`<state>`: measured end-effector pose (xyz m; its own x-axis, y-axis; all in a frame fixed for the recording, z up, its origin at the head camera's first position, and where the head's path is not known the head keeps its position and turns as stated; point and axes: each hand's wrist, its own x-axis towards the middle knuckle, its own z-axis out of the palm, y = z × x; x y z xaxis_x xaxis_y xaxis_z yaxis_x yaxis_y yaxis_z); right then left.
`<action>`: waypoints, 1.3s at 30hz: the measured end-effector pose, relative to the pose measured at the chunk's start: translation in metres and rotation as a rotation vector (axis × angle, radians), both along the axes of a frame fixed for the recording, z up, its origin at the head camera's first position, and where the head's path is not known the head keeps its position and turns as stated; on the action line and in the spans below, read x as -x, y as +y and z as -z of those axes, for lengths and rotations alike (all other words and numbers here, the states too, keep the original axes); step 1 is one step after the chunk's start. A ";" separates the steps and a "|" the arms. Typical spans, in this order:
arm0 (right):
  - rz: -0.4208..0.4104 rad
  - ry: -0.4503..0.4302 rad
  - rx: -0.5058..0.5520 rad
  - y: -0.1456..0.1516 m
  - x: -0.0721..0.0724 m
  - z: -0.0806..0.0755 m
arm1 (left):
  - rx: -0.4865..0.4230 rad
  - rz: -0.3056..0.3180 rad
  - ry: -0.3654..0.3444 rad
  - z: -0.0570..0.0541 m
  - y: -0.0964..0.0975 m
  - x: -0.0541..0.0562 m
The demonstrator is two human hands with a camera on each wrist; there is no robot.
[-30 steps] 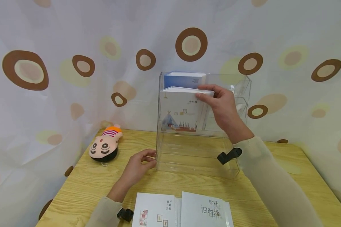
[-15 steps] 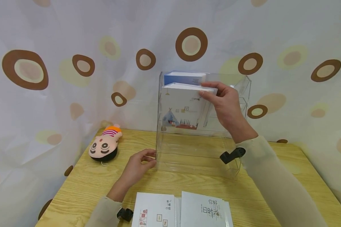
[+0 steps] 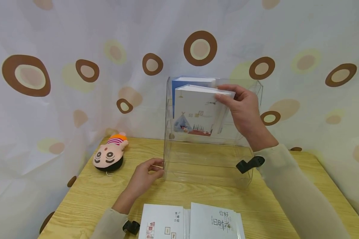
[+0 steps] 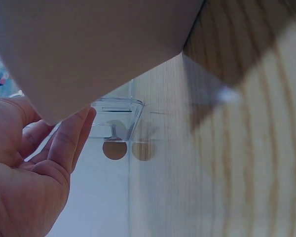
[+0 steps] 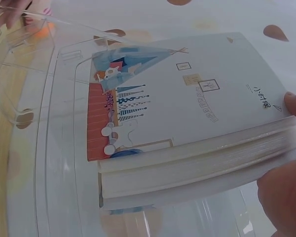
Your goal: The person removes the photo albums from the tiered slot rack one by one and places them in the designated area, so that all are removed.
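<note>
White printed books [image 3: 209, 219] lying flat, bottom centre. Left hand [image 3: 145, 176], fingers relaxed, is touching the clear acrylic rack [image 3: 203, 167], centre. Right hand [image 3: 242, 108] is pinching the thick white illustrated hardcover [image 3: 195, 109] by its upper-right corner, right of centre; looking stiff, fairly heavy, slick, so best gripping across its thickness. Blue hardcover [image 3: 178, 84] is standing behind.

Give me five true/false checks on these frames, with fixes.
1. The right grip holds a white book; the left grip is at the side of the clear rack. True.
2. Both grips hold the white book. False: only the right grip does.
3. A blue book stands in the rack, behind the white book. True.
4. In the head view, a doll lies on the table, left of the rack. True.
5. Nothing lies in front of the rack. False: more books lie there.
</note>
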<state>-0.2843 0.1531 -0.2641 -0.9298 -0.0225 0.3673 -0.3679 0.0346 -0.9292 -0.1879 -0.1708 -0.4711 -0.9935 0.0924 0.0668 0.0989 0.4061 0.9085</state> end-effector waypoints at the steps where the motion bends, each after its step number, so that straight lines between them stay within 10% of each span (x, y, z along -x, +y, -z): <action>1: 0.002 0.001 0.003 0.001 -0.001 -0.001 | 0.000 -0.001 0.001 0.000 0.000 0.000; 39: -0.023 -0.061 -0.012 0.043 -0.043 0.018 | -0.006 0.006 -0.008 0.001 0.000 0.001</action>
